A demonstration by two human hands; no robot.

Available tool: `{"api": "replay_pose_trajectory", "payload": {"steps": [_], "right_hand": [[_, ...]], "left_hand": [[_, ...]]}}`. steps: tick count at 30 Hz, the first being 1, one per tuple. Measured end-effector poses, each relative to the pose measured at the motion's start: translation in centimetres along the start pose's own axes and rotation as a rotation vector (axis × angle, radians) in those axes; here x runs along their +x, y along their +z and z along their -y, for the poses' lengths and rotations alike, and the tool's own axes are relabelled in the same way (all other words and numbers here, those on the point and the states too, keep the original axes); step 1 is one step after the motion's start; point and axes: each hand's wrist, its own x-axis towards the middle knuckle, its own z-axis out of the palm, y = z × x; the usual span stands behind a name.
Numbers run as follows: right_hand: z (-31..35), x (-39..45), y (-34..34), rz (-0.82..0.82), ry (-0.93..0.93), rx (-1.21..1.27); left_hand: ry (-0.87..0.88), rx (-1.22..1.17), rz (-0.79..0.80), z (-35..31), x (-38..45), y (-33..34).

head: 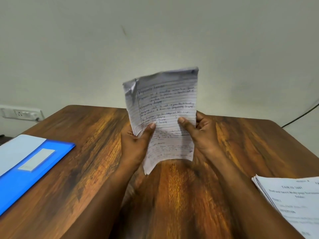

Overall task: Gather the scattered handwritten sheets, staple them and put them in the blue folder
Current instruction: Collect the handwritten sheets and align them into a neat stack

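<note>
handwritten sheets (pixel 165 107) being held upright above the tabletop (pixel 181 195)
left hand (pixel 136 144) and right hand (pixel 202 133) each gripping a side edge, thumbs pressing the front; blue folder (pixel 34 163) lying at left.

Both arms reach forward, left hand (pixel 136 140) and right hand (pixel 202 133) raised, thumbs pinching inward

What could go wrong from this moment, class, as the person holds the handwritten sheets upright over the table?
1. The handwritten sheets, gripped by left hand and right hand, have a crumpled top left corner, which may keep the edges from squaring.
2. The printed stack lies nearby and could get mixed in.
</note>
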Motion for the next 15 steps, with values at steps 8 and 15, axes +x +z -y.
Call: {"api": "replay_pose_trajectory", "payload": {"steps": [8,15], "right_hand": [[0.0,-0.1,0.4,-0.069,-0.029,0.045],[-3.1,-1.0,0.3,0.025,0.219,-0.053]], "left_hand": [[0.064,0.156,0.066,-0.6,0.1,0.0],[-0.188,0.194,0.137,2.8,-1.0,0.2]]}}
